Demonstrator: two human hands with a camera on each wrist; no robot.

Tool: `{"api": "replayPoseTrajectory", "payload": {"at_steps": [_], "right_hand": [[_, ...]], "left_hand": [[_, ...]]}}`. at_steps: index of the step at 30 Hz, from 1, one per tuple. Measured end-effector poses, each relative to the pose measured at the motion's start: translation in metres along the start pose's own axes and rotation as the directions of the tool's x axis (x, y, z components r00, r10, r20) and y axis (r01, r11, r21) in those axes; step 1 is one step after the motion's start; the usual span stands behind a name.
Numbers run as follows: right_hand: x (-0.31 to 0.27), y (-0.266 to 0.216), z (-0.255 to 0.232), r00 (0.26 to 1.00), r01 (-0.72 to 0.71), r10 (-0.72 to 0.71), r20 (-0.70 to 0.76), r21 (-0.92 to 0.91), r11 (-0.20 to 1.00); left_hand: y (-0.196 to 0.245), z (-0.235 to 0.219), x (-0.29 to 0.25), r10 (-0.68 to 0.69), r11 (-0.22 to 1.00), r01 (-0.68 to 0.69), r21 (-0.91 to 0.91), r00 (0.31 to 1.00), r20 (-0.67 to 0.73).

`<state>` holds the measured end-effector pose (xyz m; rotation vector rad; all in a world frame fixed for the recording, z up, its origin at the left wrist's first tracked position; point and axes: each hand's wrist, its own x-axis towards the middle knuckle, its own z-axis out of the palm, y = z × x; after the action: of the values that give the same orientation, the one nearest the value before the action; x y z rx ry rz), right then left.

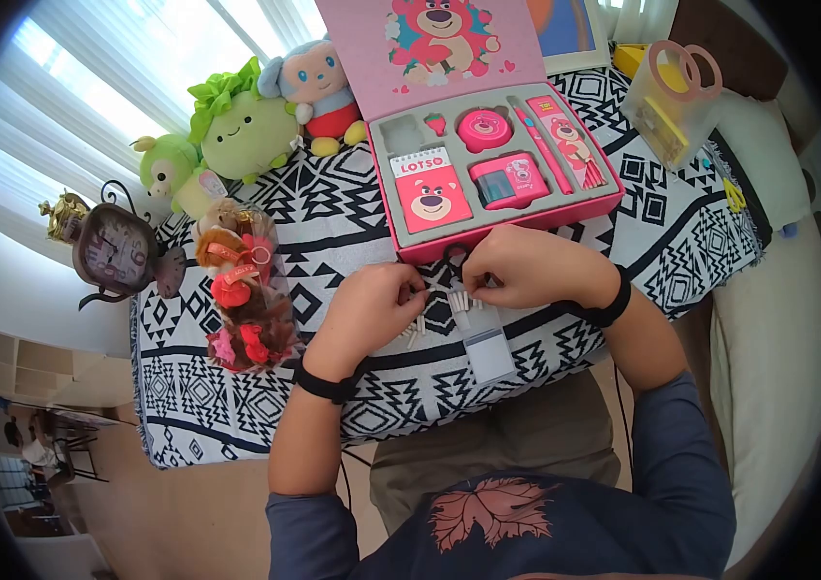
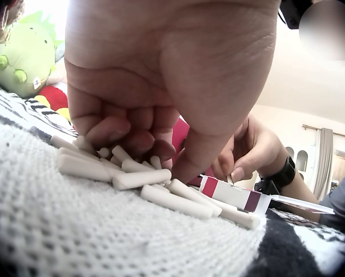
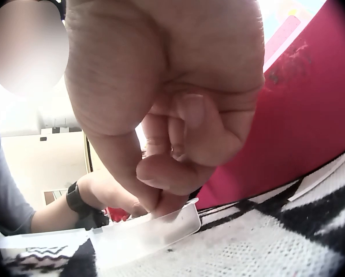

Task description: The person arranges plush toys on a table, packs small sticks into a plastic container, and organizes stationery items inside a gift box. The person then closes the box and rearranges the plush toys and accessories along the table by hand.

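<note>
Left hand (image 1: 370, 304), fingers curled, pinching white sticks (image 2: 142, 179)

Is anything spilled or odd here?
Slightly: small white sticks lie loose and jumbled on the patterned cloth near the left hand, pointing different ways beside the small clear case. They may be deliberately laid out. I see no obvious damage.

From my remote seat, I see black-and-white geometric patterns across the cloth (image 1: 328, 203). The far box (image 1: 565, 215) is hot pink around grey; the sticks (image 2: 140, 179) are off-white. At far left, I find one plush (image 1: 248, 135) green; nearest me, a coppery leaf print (image 1: 490, 514) on dark blue-grey.
</note>
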<state>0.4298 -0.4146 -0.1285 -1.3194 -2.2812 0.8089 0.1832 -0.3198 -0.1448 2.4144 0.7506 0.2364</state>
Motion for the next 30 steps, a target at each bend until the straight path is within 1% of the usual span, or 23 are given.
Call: {"api": "replayPoseTrajectory", "payload": {"at_steps": [3,5,6,8,12,15,18,20,21,23,26,30], "right_hand": [[0.001,0.002,0.004,0.999,0.016,-0.017,-0.031,-0.032,0.999],[0.001,0.000,0.003,0.999,0.036,-0.035,-0.018,0.053,0.998],[0.001,-0.001,0.003,0.999,0.036,-0.035,-0.018,0.053,0.998],[0.001,-0.002,0.002,1.000,-0.001,0.000,0.005,0.027,1.000],[0.000,-0.004,0.003,1.000,-0.010,0.010,0.002,0.030,1.000],[0.001,-0.005,0.002,1.000,-0.014,0.014,0.010,-0.004,1.000],[0.001,-0.002,0.004,1.000,-0.013,0.013,-0.001,-0.017,1.000],[0.000,0.002,0.006,0.997,0.072,-0.072,-0.010,-0.069,0.995],[0.000,0.001,0.006,0.997,0.073,-0.073,-0.008,-0.069,0.995],[0.000,-0.003,0.005,1.000,0.023,-0.021,0.010,-0.192,0.981],[0.001,0.003,0.012,1.000,0.001,-0.003,-0.010,-0.224,0.975],[-0.001,0.007,0.014,0.997,0.040,-0.052,-0.048,-0.237,0.971]], "left_hand": [[-0.001,0.000,0.000,0.018,1.000,-0.018,-0.001,1.000,-0.011],[-0.001,0.001,0.000,0.022,1.000,-0.022,0.003,1.000,-0.012],[-0.001,0.001,0.000,0.023,1.000,-0.023,0.003,1.000,-0.012],[0.000,0.000,0.001,0.019,1.000,-0.019,0.016,1.000,-0.007],[-0.001,0.000,0.000,0.025,1.000,-0.025,0.008,1.000,-0.012],[-0.002,0.001,0.001,0.045,0.999,-0.045,0.009,0.999,-0.012],[0.001,0.000,0.000,0.015,1.000,-0.015,0.010,1.000,0.003],[0.001,0.000,0.000,0.025,1.000,-0.025,0.008,1.000,-0.011],[0.000,0.000,0.000,0.024,1.000,-0.024,0.008,1.000,-0.012],[-0.001,0.001,0.000,0.024,1.000,-0.024,0.007,1.000,-0.015],[-0.001,0.001,0.001,0.020,1.000,-0.020,0.017,1.000,-0.001],[-0.002,0.001,0.001,0.031,0.999,-0.031,0.012,0.999,-0.009]]}}
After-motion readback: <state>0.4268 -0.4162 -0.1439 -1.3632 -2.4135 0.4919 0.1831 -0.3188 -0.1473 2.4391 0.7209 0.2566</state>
